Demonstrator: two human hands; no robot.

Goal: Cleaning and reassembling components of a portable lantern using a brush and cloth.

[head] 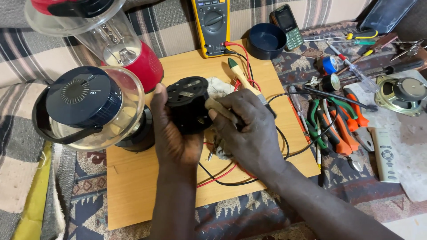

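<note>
My left hand (171,133) cups the round black plastic base (189,104) above the pale wooden board (133,178), fingers wrapped around it; my right hand (249,129) pinches a wooden-handled brush (242,80) against it.

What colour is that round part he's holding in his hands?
Black. The round part, held between the left hand and right hand, shows plainly in the head view.

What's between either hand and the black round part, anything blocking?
Nothing visible. The left hand already grips the black round part from its left side, and the right hand presses a paintbrush against its right edge. White cloth lies behind it.
</note>
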